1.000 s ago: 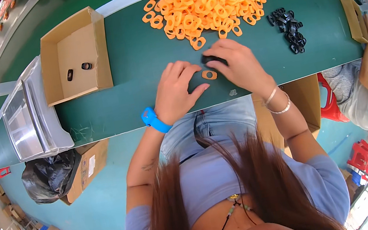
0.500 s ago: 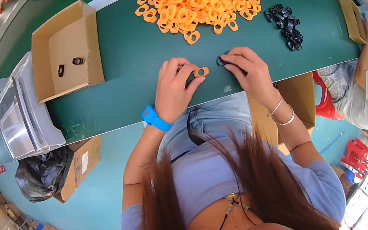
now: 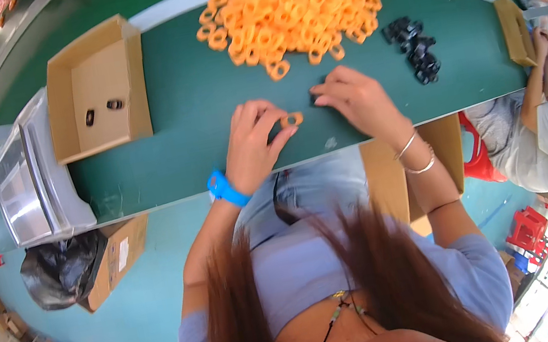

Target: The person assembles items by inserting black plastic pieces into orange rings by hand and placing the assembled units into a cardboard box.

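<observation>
Above the green tabletop, my left hand [image 3: 252, 138] pinches a small orange ring-like piece [image 3: 292, 119] between thumb and fingertips. Close on its right, my right hand [image 3: 358, 101] grips a small black ring-like piece [image 3: 316, 97], mostly covered by the fingers. A small gap separates the two pieces. Beyond my hands lies a large heap of orange pieces [image 3: 294, 13], flat with an oval hole in each. To the right of it is a smaller pile of black pieces [image 3: 416, 50].
At the left stands a shallow cardboard box [image 3: 91, 71] holding two small dark pieces, beside a grey-white machine [image 3: 33, 177]. A small carton [image 3: 516, 33] sits at the right end, near another person [image 3: 540, 139]. Another open carton [image 3: 387, 180] stands below the table's front edge.
My right hand has moved left and slightly forward with the black piece, nearer the orange one. The whole view has shifted slightly.
</observation>
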A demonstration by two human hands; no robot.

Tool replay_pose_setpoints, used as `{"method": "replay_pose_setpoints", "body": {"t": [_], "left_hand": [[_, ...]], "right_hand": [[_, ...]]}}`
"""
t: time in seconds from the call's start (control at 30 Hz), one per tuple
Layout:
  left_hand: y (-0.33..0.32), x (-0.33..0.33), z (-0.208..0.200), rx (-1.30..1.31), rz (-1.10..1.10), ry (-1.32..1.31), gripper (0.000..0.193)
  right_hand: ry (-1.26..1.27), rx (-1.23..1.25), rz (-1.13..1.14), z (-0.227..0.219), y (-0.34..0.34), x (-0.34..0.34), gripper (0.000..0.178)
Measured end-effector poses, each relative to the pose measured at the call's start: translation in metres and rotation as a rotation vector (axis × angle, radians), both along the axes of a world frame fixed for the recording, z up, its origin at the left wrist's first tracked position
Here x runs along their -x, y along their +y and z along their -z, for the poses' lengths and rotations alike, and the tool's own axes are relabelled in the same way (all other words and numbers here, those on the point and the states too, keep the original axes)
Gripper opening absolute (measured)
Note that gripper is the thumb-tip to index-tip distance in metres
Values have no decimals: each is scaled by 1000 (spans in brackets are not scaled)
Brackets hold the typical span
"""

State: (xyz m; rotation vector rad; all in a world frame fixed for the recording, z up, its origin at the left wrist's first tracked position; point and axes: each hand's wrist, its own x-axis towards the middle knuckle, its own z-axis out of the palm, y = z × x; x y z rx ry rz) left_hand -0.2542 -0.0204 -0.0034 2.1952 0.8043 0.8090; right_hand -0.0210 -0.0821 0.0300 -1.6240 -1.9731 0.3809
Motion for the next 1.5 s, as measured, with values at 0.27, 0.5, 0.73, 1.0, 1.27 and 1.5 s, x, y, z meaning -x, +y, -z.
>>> {"method": "replay_pose_setpoints", "body": {"t": [0.27, 0.5, 0.73, 1.0, 1.27, 1.5], "left_hand": [[-4, 4, -7, 34, -12, -9, 27], [-2, 2, -5, 52, -15, -14, 26], [-2, 1, -6, 45, -27, -22, 29], [0, 7, -6, 78, 17, -52, 24], [-1, 8, -3, 106, 10, -59, 20], [1, 5, -3, 92, 6, -51, 21]], "right_hand": [[72, -19, 45, 14, 13, 5, 14], [125, 52, 39, -3, 6, 0, 24], [127, 52, 43, 0, -1, -4, 26], [185, 48, 62, 0, -4, 1, 25], [268, 118, 20, -11, -3, 20, 23], [441, 76, 161, -14, -3, 15, 28]]}}
